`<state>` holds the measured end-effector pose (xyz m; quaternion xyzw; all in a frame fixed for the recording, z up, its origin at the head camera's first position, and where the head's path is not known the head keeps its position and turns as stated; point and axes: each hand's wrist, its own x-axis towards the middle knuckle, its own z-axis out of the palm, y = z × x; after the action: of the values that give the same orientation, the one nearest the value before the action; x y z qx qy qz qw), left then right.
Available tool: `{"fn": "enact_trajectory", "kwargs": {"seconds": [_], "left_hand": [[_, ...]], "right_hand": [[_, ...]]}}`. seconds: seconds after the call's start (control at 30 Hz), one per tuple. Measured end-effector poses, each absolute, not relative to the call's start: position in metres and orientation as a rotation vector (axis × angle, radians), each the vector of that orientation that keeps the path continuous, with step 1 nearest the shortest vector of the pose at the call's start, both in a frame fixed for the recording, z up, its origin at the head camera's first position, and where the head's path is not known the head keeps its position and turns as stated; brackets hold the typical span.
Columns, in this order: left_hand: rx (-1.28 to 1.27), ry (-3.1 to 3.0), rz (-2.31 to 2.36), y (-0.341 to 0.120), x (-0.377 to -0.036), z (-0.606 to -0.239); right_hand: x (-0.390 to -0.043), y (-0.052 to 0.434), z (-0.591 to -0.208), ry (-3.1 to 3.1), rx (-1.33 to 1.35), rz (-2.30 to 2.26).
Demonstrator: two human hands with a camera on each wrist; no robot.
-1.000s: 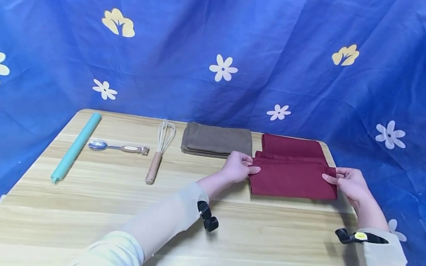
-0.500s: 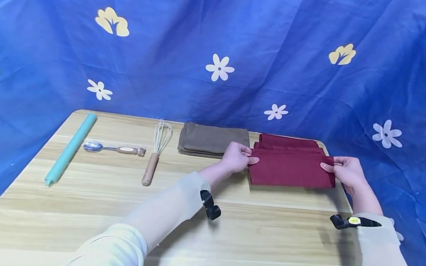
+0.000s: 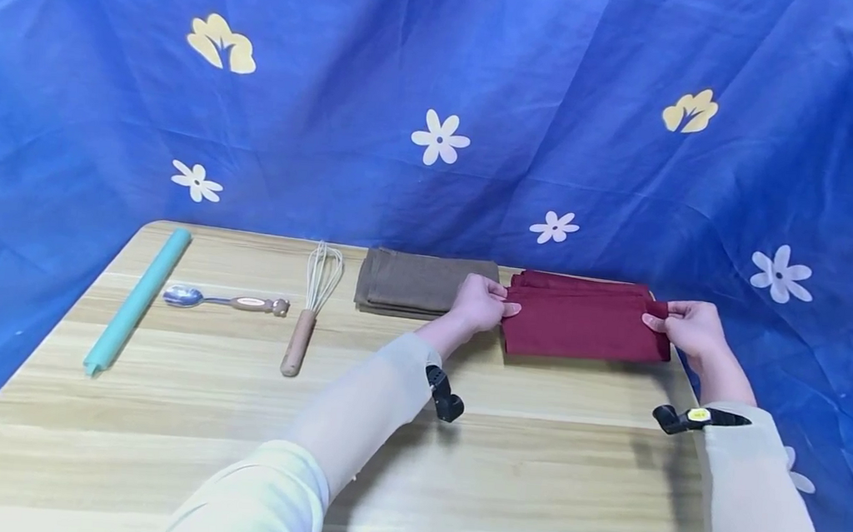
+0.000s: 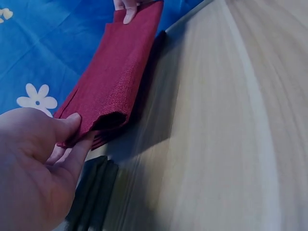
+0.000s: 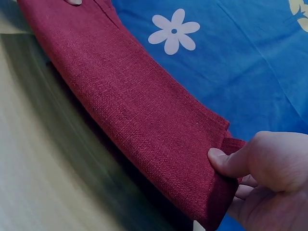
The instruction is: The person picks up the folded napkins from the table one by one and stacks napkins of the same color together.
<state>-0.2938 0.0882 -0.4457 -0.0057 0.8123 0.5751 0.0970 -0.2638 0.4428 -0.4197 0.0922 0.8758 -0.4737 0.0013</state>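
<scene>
Sleeves: pale, plain fabric.
Table: light wood look, streaky grain.
Teal rod: long and slim, lying aslant on the left.
Whisk: looped wires, brown handle.
Spoon: shiny bowl, brown handle, between rod and whisk.
Left hand: pinching the left end of the red cloth.
Right hand: pinching its right end, thumb on top.
Red cloth: wine-coloured, folded into a flat oblong, held at the table's far right in front of more red folds; whether they join, I cannot tell.
Left wrist view: the cloth's end shows as a hollow, rounded fold.
Right wrist view: coarse woven threads, too fine for the head view.
Grey-brown cloth: flat, layered, just left of the red.
Backdrop: creased blue sheet, white and yellow flowers.
</scene>
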Motion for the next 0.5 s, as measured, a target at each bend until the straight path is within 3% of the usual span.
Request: {"fn": "enact_trajectory", "kwargs": {"seconds": [0.5], "left_hand": [[-0.028, 2.542, 1.553, 0.112, -0.313, -0.454]], "right_hand": [[-0.293, 0.456, -0.435, 2.850, 0.473, -1.282]]}}
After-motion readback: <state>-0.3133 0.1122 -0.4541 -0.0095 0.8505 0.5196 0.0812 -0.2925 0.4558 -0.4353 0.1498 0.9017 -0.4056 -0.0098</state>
